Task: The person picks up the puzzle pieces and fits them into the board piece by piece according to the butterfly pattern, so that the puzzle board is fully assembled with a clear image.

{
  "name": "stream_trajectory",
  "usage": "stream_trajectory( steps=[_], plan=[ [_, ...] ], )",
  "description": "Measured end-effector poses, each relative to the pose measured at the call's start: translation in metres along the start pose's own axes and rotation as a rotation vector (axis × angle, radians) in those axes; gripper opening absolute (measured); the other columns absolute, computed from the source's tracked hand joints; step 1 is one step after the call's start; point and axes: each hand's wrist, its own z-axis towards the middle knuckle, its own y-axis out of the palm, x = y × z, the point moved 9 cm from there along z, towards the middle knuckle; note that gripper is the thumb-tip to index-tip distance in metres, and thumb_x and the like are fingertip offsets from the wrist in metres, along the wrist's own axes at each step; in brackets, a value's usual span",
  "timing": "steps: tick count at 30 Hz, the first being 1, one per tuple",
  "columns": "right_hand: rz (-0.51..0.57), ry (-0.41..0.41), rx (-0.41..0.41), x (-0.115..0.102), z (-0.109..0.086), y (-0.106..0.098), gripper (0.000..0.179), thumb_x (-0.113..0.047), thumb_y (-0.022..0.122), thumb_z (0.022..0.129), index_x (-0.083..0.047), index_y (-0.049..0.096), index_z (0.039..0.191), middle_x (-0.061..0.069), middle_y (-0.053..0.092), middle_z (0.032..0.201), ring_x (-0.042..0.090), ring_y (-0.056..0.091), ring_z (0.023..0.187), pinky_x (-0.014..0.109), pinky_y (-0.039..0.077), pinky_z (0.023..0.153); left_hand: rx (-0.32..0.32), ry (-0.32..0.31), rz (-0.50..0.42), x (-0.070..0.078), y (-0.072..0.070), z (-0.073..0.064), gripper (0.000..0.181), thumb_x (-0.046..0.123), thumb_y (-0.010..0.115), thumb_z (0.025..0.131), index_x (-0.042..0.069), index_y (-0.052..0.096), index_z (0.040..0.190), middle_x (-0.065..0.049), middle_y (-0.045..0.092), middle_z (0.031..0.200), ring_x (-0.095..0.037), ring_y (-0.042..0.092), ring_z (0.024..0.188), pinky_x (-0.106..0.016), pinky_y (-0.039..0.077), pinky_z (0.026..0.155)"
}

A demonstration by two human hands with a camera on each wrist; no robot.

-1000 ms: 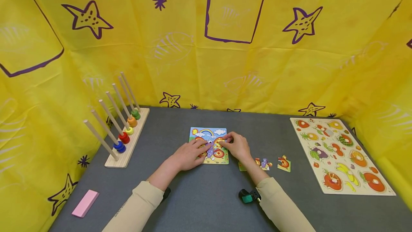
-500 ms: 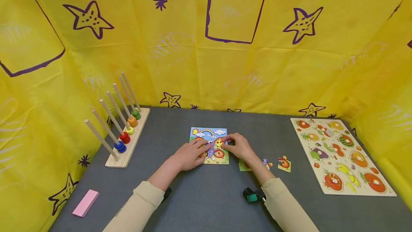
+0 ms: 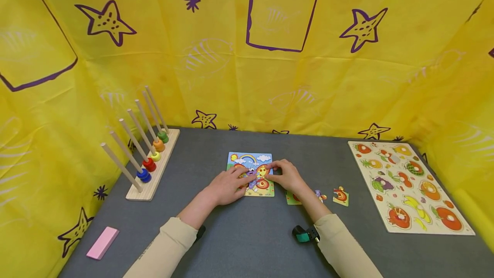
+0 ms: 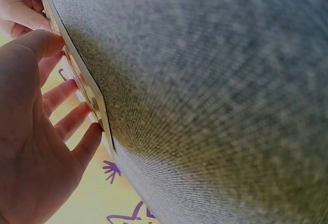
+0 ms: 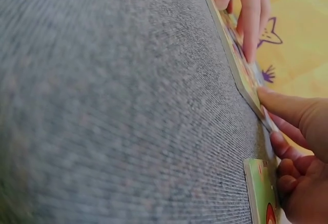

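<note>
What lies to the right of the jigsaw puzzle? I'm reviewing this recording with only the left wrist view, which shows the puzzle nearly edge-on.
Observer: In the head view, a loose jigsaw piece with a red spiral lies apart from the jigsaw puzzle.
Reviewer: And farther right, past that piece?
Observer: A fruit puzzle board lies there.
Reviewer: Anything on the left side?
Observer: Yes, a wooden peg stand with coloured rings.
</note>
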Motion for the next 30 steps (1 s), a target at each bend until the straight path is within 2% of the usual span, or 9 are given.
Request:
stream_trajectory(
  steps=[4, 14, 18, 22, 26, 30],
  plan=[
    [0.004, -0.01, -0.004, -0.002, -0.002, 0.0, 0.025, -0.019, 0.08, 0.082, -0.01, 0.072, 0.104, 0.004, 0.056, 0.094, 0.024, 0.05, 0.092, 0.04, 0.039, 0.085, 0.0, -0.007, 0.005, 0.0, 0.0, 0.0, 0.047, 0.028, 0.051, 0.1, 0.026, 0.047, 0.147, -0.007, 0.045, 0.144, -0.028, 0.042, 0.129, -0.049, 0.046, 0.09],
    [-0.019, -0.022, 0.029, -0.004, -0.005, 0.001, 0.026, -0.021, 0.081, 0.081, -0.011, 0.073, 0.104, 0.003, 0.055, 0.091, 0.024, 0.046, 0.089, 0.037, 0.036, 0.078, 0.095, 0.014, -0.048, 0.001, -0.005, -0.001, 0.048, 0.024, 0.056, 0.096, 0.018, 0.051, 0.143, -0.01, 0.048, 0.137, -0.03, 0.04, 0.127, -0.05, 0.041, 0.097],
    [-0.029, -0.044, 0.043, -0.006, -0.006, 0.0, 0.026, -0.021, 0.081, 0.081, -0.01, 0.073, 0.103, 0.003, 0.055, 0.089, 0.024, 0.045, 0.088, 0.037, 0.035, 0.077, 0.105, 0.02, -0.062, 0.004, -0.007, -0.001, 0.047, 0.022, 0.057, 0.096, 0.014, 0.052, 0.142, -0.012, 0.048, 0.136, -0.031, 0.04, 0.127, -0.051, 0.04, 0.097],
    [-0.027, -0.079, 0.078, -0.008, -0.009, -0.003, 0.024, -0.021, 0.08, 0.082, -0.01, 0.074, 0.103, 0.004, 0.059, 0.092, 0.024, 0.048, 0.09, 0.038, 0.036, 0.079, 0.098, 0.007, -0.121, 0.003, -0.009, -0.003, 0.047, 0.022, 0.059, 0.097, 0.014, 0.051, 0.143, -0.015, 0.044, 0.139, -0.032, 0.038, 0.129, -0.052, 0.039, 0.101],
    [0.014, -0.09, 0.149, -0.007, -0.017, -0.014, 0.019, -0.022, 0.075, 0.087, -0.011, 0.076, 0.103, 0.004, 0.063, 0.096, 0.023, 0.05, 0.092, 0.039, 0.039, 0.079, 0.142, -0.052, -0.256, -0.002, -0.014, -0.009, 0.049, 0.02, 0.063, 0.095, 0.01, 0.053, 0.141, -0.017, 0.043, 0.143, -0.033, 0.039, 0.131, -0.05, 0.04, 0.102],
    [0.05, -0.077, 0.192, -0.001, -0.033, -0.029, 0.014, -0.024, 0.072, 0.09, -0.016, 0.076, 0.1, 0.0, 0.064, 0.096, 0.02, 0.051, 0.088, 0.037, 0.041, 0.076, 0.205, -0.17, -0.38, -0.013, -0.016, -0.027, 0.052, 0.021, 0.065, 0.094, 0.006, 0.051, 0.142, -0.015, 0.044, 0.145, -0.032, 0.041, 0.133, -0.05, 0.042, 0.101]
  ],
)
